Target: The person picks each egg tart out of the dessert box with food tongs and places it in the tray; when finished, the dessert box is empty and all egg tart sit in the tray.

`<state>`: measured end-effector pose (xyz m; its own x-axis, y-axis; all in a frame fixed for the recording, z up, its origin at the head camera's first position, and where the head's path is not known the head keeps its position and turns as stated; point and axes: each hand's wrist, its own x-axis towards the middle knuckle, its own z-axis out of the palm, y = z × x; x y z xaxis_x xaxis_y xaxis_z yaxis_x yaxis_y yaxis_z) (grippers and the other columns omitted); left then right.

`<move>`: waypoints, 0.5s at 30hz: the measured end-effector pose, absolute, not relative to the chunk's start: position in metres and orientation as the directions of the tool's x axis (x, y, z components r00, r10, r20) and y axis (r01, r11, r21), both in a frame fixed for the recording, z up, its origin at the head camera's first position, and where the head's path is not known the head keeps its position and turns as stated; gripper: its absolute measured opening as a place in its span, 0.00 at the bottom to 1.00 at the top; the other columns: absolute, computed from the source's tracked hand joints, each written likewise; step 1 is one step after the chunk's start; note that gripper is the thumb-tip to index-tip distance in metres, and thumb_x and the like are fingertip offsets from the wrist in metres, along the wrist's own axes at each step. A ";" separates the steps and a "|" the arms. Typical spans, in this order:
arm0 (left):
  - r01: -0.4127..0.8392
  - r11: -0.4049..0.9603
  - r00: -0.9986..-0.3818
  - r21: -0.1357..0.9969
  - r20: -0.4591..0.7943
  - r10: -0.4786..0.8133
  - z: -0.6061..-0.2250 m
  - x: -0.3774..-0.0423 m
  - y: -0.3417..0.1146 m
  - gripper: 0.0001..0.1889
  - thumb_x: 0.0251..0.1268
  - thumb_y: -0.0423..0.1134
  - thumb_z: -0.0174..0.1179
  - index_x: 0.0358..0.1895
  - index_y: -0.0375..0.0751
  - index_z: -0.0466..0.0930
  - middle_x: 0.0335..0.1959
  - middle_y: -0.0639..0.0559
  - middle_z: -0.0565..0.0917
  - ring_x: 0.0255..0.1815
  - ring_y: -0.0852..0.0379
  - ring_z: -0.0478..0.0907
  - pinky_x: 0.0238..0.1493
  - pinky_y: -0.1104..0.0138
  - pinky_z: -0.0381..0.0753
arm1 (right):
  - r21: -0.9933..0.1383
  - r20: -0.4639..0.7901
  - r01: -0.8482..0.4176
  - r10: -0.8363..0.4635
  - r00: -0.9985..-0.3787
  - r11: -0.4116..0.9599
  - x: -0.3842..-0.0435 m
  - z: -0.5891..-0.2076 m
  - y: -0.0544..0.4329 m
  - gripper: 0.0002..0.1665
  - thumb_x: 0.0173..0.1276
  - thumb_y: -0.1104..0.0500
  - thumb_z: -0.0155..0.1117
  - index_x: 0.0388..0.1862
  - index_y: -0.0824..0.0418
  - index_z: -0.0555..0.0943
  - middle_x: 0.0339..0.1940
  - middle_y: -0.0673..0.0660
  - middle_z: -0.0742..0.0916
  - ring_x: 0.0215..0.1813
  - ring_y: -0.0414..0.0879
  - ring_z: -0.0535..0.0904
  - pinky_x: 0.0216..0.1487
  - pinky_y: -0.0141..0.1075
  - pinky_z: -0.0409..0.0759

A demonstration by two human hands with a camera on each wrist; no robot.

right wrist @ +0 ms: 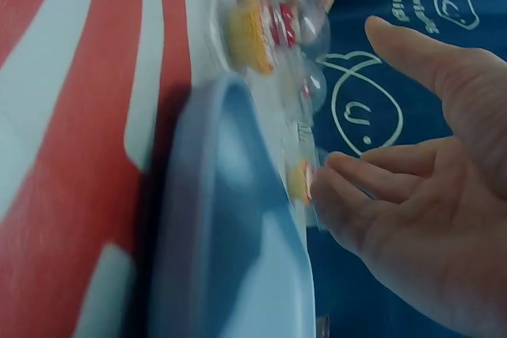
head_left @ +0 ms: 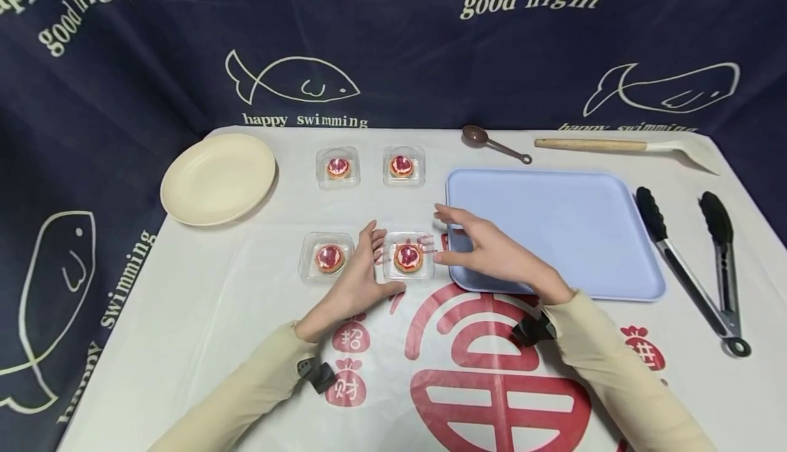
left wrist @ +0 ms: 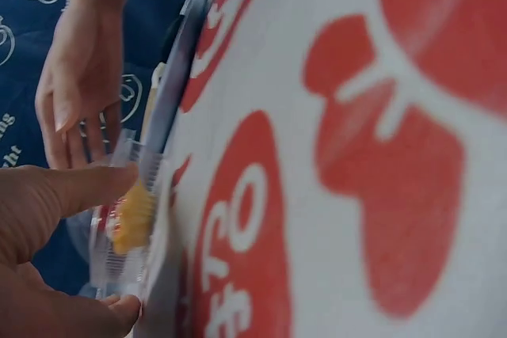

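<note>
A small tart with a red top (head_left: 408, 257) sits in a clear plastic box (left wrist: 107, 263) at the middle of the table. My left hand (head_left: 358, 274) is at the box's left side, fingers spread and thumb reaching along its near edge; whether it touches is unclear. My right hand (head_left: 492, 246) hovers over the left edge of the blue tray (head_left: 553, 233), fingers extended toward the box with nothing held. Just left of my left hand stands another boxed tart (head_left: 329, 259). Two more boxed tarts, a left one (head_left: 338, 168) and a right one (head_left: 402, 166), stand farther back.
A cream plate (head_left: 218, 179) lies at the back left. Behind the tray are a brown spoon (head_left: 492, 142) and a wooden-handled spatula (head_left: 590, 145). Black-tipped tongs (head_left: 691, 274) lie spread at the right. A dark blue printed cloth (head_left: 393, 42) hangs behind the table.
</note>
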<state>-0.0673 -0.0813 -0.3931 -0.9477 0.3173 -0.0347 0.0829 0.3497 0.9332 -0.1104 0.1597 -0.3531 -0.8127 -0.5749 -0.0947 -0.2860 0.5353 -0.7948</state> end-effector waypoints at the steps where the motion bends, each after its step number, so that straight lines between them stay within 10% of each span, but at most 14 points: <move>1: 0.092 0.360 -0.947 0.928 -0.030 0.320 -0.394 -0.068 -0.080 0.57 0.45 0.24 0.72 0.74 0.24 0.38 0.71 0.30 0.60 0.73 0.37 0.57 0.74 0.53 0.57 | -0.785 -0.095 -0.304 -0.590 -0.802 0.540 -0.111 -0.353 0.156 0.50 0.63 0.54 0.71 0.76 0.68 0.56 0.72 0.66 0.69 0.71 0.60 0.66 0.69 0.55 0.66; 15: 0.154 0.519 -0.938 0.841 -0.040 0.344 -0.400 -0.075 -0.074 0.54 0.46 0.29 0.73 0.74 0.27 0.44 0.69 0.28 0.62 0.72 0.36 0.57 0.74 0.49 0.56 | -0.705 -0.107 -0.449 -0.708 -0.698 0.549 -0.122 -0.361 0.127 0.45 0.55 0.54 0.77 0.66 0.75 0.69 0.54 0.64 0.81 0.53 0.52 0.76 0.56 0.46 0.76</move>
